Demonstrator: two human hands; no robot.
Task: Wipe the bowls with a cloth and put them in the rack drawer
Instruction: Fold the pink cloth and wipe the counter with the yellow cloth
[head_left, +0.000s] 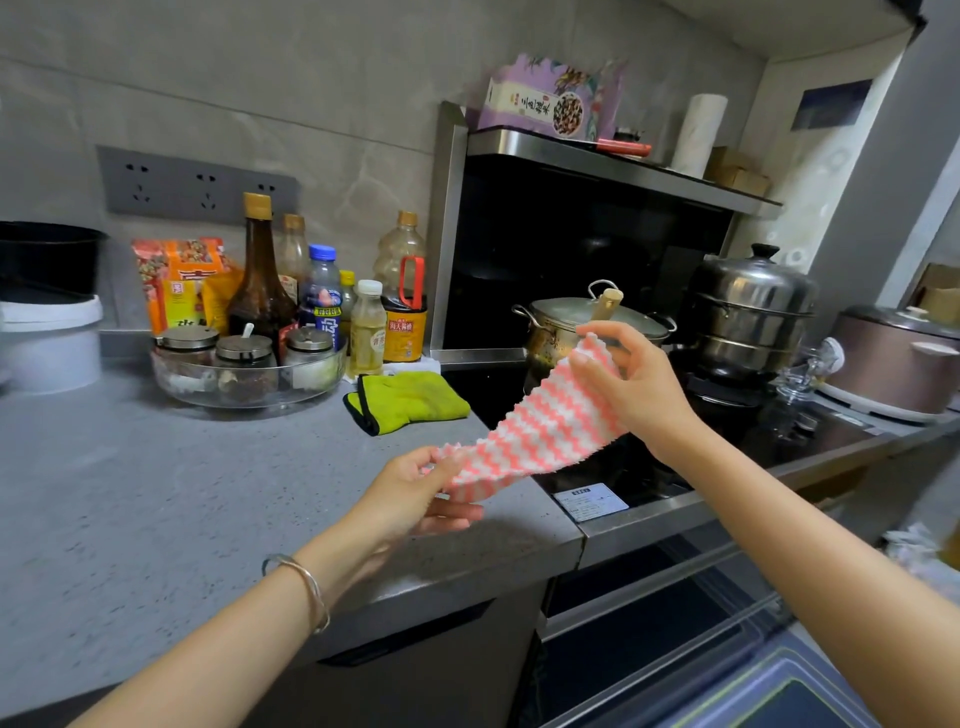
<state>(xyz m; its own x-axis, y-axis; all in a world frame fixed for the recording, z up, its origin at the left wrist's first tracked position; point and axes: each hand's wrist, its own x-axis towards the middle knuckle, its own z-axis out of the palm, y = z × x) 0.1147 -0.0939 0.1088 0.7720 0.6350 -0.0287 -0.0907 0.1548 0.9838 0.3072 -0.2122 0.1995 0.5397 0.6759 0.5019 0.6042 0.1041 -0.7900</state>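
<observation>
The pink-and-white striped cloth (535, 423) hung stretched in the air between both hands, above the front corner where the grey countertop (156, 467) met the black cooktop (623, 478). Its long axis ran on a slant, from low and near on the left to high and farther away on the right. The left hand (415, 493) pinched the lower end, thumb on top and fingers beneath, with a silver bangle (306, 587) on its wrist. The right hand (628, 384) gripped the upper end, wrist bent and fingers curled over the fabric; how much cloth was bunched in its palm I could not tell. Just behind the cloth a green cloth (410, 400) lay folded on the counter. Behind that stood a glass tray (249, 384) of spice jars and several sauce bottles. A lidded steel pot (571, 322) and a stacked steamer (753, 312) sat on the cooktop.
</observation>
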